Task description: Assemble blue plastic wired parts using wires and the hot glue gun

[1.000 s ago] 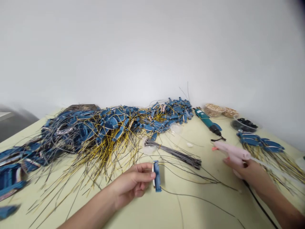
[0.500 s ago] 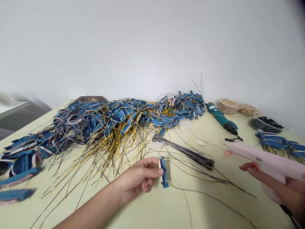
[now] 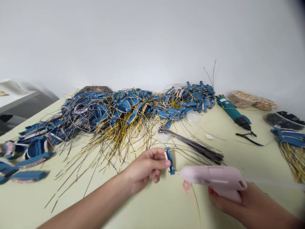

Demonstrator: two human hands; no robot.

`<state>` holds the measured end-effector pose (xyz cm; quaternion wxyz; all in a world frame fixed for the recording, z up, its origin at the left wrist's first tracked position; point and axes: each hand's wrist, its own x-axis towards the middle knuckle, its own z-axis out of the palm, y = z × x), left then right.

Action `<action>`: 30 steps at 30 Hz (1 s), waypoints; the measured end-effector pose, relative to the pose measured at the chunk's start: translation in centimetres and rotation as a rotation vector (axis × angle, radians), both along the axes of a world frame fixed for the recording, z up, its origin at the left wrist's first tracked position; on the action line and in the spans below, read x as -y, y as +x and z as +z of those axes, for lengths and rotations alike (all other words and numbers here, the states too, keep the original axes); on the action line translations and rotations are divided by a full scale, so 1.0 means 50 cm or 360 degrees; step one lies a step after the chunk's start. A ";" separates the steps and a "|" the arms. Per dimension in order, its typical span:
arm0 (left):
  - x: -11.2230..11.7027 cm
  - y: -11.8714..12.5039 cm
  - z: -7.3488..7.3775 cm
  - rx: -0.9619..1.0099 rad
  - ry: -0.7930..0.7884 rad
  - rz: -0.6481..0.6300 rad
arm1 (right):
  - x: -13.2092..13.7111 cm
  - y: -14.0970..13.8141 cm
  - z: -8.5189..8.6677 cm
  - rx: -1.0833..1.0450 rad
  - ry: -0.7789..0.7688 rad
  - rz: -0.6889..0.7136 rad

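Note:
My left hand [image 3: 149,167] pinches a small blue plastic piece [image 3: 169,160] between thumb and fingers, with thin dark wires trailing off its right side. A pale pink glue gun [image 3: 212,176] is gripped by its handle in my right hand [image 3: 247,205]. Its nozzle points left, at or very near the lower end of the blue piece; whether it touches I cannot tell. A clear glue stick [image 3: 274,183] sticks out of the gun's back end. Beyond my hands lies a tied bundle of dark wires [image 3: 193,144].
A long heap of blue pieces [image 3: 124,106] with yellow and dark wires spans the table's back. At right lie a teal electric screwdriver [image 3: 232,111], tubs of small tan parts [image 3: 240,98] and a tub of black parts [image 3: 286,119]. More blue pieces [image 3: 28,176] sit at left.
The glue gun has swung left in my right hand, from the right edge up to the blue piece. My left hand keeps its hold; the view has shifted slightly.

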<state>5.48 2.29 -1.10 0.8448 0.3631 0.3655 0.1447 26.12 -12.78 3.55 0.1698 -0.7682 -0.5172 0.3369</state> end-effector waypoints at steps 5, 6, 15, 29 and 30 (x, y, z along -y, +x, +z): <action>0.003 0.002 0.000 -0.0011 -0.0008 0.0080 | -0.011 -0.006 -0.012 -0.0060 0.0072 0.0005; 0.004 0.003 0.001 -0.0015 -0.0010 0.0086 | -0.013 -0.008 -0.014 -0.0049 0.0065 0.0000; 0.007 0.005 -0.002 -0.0048 -0.0009 0.0142 | -0.019 -0.011 -0.028 -0.0006 -0.0026 0.0009; 0.011 0.005 -0.003 -0.0066 0.0004 0.0159 | -0.032 -0.005 -0.022 -0.0128 -0.0152 0.0115; 0.011 0.006 -0.003 -0.0069 0.0005 0.0161 | -0.034 -0.007 -0.019 -0.0129 -0.0134 0.0115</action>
